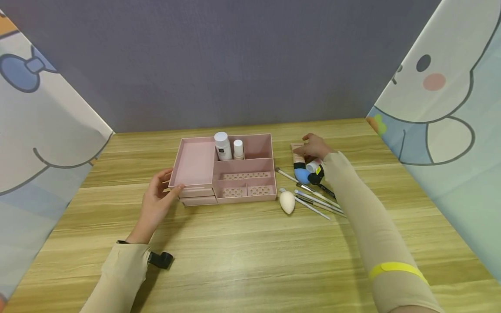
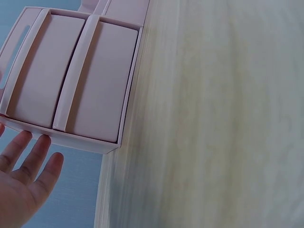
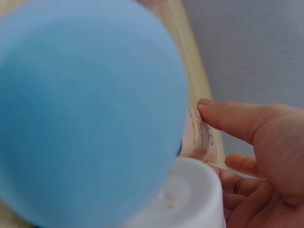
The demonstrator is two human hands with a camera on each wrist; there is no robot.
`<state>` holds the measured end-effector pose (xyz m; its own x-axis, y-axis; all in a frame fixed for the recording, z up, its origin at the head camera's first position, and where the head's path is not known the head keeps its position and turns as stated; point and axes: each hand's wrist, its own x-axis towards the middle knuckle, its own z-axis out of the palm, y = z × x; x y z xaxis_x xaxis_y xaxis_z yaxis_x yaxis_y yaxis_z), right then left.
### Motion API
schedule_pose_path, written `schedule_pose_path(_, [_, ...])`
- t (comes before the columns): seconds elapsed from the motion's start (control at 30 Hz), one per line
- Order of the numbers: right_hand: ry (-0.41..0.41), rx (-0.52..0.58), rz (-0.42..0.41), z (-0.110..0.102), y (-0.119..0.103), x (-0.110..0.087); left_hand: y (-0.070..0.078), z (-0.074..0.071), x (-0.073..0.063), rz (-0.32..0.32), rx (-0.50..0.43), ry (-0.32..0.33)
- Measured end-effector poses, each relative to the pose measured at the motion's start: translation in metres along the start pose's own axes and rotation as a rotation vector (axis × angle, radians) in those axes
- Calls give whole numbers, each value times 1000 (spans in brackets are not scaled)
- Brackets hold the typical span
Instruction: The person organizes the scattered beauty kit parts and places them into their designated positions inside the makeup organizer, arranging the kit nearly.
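A pink makeup organizer with open compartments and two front drawers stands on the table. My left hand touches its front left corner, thumb at the top edge. Nearly straight fingers lie along its side in the left wrist view. My right hand is over a beige tube with a black cap, lying on the table. In the right wrist view the thumb touches the tube's end, other fingers spread beside it. A rounded blue makeup sponge and a white-capped container partly hide the tube.
A white bottle and a smaller white-capped bottle stand in the organizer's back compartment. Several makeup brushes and a cream egg-shaped sponge lie right of it. A grey panel rises behind the table.
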<state>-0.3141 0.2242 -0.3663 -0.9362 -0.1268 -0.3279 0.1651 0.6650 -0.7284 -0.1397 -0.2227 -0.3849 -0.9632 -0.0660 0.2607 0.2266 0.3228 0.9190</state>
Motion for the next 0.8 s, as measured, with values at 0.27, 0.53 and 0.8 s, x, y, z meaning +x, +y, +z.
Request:
schedule_pose_path(0.27, [-47,133,21,5,-1,5,0,0,0,-1,3,1])
schedule_pose_path(0.53, [-41,214,18,9,0,12,-1,0,1,-1,-4,6])
schedule_pose_path(0.8, [13,200,-49,6,0,11,-1,1,1,3,0,7])
